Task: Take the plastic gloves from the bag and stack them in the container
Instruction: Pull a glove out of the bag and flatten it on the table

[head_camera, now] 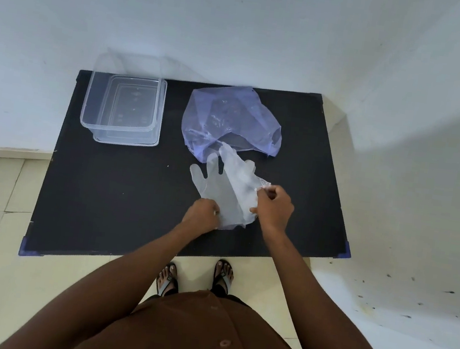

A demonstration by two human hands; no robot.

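gloves lie just out of the bag; your left hand and right hand pinch their edges, fingers closed. lift them next to the empty container.

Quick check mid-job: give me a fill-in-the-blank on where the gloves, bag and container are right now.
1. The clear container holds ____ gloves so far.
2. The purple bag lies to the ____ of the container.
3. Both the left hand and right hand grip the clear gloves above the ____ table.

Missing words: no; right; black
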